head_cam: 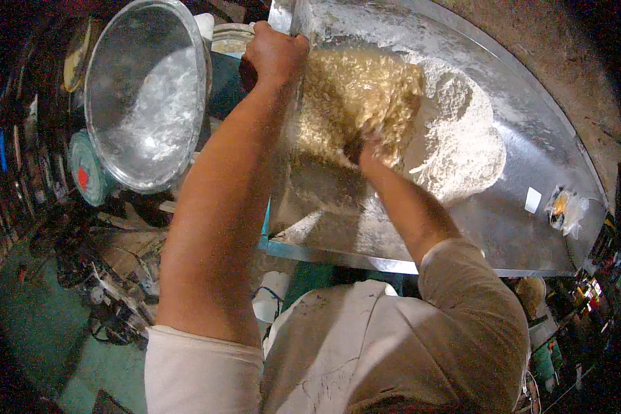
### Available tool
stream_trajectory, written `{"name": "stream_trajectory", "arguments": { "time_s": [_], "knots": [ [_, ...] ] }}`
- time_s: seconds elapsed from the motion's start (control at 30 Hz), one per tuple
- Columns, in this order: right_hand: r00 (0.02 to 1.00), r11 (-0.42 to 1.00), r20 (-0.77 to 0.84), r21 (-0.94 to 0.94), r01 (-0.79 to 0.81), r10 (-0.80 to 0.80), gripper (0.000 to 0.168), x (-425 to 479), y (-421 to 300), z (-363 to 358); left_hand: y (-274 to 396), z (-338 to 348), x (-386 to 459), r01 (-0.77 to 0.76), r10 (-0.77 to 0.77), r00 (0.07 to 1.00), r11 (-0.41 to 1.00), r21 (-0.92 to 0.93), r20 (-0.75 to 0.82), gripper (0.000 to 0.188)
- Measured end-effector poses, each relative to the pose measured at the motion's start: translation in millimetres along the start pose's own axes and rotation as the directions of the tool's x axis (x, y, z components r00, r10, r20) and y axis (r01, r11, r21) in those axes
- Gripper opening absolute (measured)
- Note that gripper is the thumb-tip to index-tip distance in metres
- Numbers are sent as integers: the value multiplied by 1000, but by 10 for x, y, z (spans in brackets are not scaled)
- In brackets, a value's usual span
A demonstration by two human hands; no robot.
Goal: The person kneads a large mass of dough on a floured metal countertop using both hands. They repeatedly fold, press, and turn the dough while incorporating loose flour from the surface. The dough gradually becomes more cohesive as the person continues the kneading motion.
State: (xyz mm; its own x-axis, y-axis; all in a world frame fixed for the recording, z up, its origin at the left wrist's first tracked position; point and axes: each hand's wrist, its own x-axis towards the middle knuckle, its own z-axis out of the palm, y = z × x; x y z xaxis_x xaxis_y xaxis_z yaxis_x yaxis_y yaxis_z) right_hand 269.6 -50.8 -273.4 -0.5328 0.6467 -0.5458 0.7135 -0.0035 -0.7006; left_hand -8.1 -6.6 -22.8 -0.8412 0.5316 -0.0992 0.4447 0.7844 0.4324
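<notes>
My left hand (277, 54) is closed on the raised side edge of a metal worktable (497, 222), its arm stretched forward. A glossy, golden-brown wet mass (362, 88), lumpy and blurred, lies on the table just right of that hand. My right hand (367, 147) is partly sunk in the near edge of this mass, its fingers hidden. White flour-like powder (466, 150) is heaped against the mass's right side, with a round hollow near its top. Thin powder also coats the metal around it.
A large clear bowl (145, 103), dusted white inside, stands tilted left of the table. Beneath it is a green round object (89, 168) with a red patch. A white card (532, 200) and a crumpled clear plastic bag (566, 209) lie at the table's right. Clutter covers the lower-left floor.
</notes>
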Motion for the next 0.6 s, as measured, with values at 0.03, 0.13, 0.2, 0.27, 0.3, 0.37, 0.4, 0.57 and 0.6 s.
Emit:
{"name": "stream_trajectory", "arguments": {
  "time_s": [0.03, 0.13, 0.2, 0.27, 0.3, 0.37, 0.4, 0.57, 0.6],
  "knots": [
    [999, 999, 45, -44, 9, -7, 29, -197, -30, 175, -5, -10, -11, -1, 1, 1000, 1000, 2, 2, 62],
    [966, 999, 259, 32, -5, -4, 29, -279, -291, 432, 0, -38, -30, 9, -9, 1000, 1000, 15, -3, 62],
    [935, 974, 343, 170, -152, 86, 29, 120, -382, 354, 39, -11, -59, -9, 9, 1000, 1000, 12, 4, 61],
    [939, 955, 329, 233, -184, 101, 29, 598, -460, 177, 79, -65, -91, -42, 42, 999, 999, 6, 0, 61],
    [962, 961, 266, 243, -134, 67, 29, 824, -428, 41, 93, -33, -76, -27, 28, 1000, 999, 18, -5, 61],
    [994, 984, 112, 175, -26, 7, 29, 1018, -366, -213, 63, -11, -53, -20, 20, 1000, 1000, 2, -10, 62],
    [999, 994, 34, 110, 23, -26, 29, 1012, -319, -285, 54, -3, -46, -14, 14, 1000, 1000, -12, -14, 62],
    [994, 975, -31, -200, 97, -105, 30, 107, -67, 76, 75, -64, -77, 12, -12, 1000, 1000, -7, 13, 62],
    [992, 969, 29, -211, 126, -123, 30, -62, -106, 216, 56, -82, -75, 9, -9, 1000, 1000, 3, 17, 62]
  ]
}}
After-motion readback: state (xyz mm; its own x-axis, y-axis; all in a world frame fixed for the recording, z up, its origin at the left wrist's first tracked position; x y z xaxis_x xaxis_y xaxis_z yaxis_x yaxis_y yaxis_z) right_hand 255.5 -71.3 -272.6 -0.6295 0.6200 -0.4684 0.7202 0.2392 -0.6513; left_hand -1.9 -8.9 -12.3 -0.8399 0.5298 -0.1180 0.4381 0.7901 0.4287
